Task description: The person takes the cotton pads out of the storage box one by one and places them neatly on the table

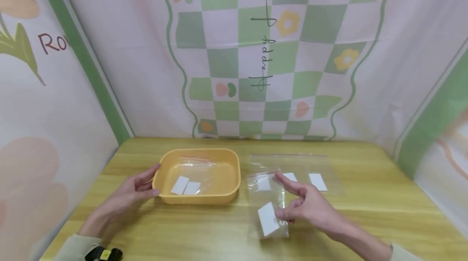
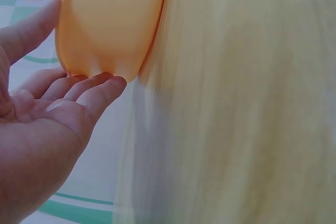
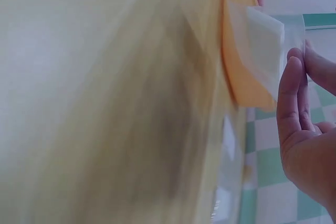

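Note:
My left hand [image 1: 137, 188] grips the left end of a yellow-orange plastic tray [image 1: 199, 199], its thumb and fingertips set apart on the end wall in the left wrist view. Inside the tray lies a clear zip bag [image 1: 208, 171] with two white rectangular pieces [image 1: 180, 185] at its lower part. My right hand [image 1: 310, 206] pinches the right edge of another small clear zip bag [image 1: 256, 196], held above the table to the right of the tray. A white piece [image 1: 268, 219] sits low in that bag; the right wrist view shows the bag [image 3: 295, 27] before the tray.
Behind the held bag, a larger clear zip bag [image 1: 334, 181] lies flat on the wood-grain table [image 1: 204, 232], with white pieces [image 1: 317, 182] in or under it. Patterned cloth [image 1: 252, 61] stands upright at the table's back edge and along both sides.

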`<act>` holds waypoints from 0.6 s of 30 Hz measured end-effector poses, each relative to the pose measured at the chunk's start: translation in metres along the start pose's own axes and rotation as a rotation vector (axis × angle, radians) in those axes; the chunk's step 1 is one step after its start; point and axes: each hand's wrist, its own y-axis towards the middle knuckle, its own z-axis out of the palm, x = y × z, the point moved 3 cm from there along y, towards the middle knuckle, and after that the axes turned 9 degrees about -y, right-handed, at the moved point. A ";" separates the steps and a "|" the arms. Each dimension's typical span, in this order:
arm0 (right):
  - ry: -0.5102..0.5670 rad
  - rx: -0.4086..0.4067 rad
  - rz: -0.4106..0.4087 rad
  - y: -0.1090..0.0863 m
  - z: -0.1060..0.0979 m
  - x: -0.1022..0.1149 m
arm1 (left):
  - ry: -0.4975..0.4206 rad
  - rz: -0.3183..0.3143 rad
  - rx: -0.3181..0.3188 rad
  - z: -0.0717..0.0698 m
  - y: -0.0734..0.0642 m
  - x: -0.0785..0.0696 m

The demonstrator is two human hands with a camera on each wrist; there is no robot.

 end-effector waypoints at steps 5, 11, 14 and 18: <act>0.025 0.021 0.019 -0.010 0.003 -0.013 | -0.014 -0.011 0.002 0.000 0.000 0.000; 0.025 0.037 0.045 -0.018 0.005 -0.025 | -0.010 -0.002 0.004 0.001 0.000 -0.001; 0.019 0.049 0.067 -0.020 0.006 -0.030 | 0.000 0.011 0.007 0.000 0.000 0.000; -0.012 0.066 0.065 -0.022 0.007 -0.034 | 0.010 0.014 0.007 0.000 0.000 0.000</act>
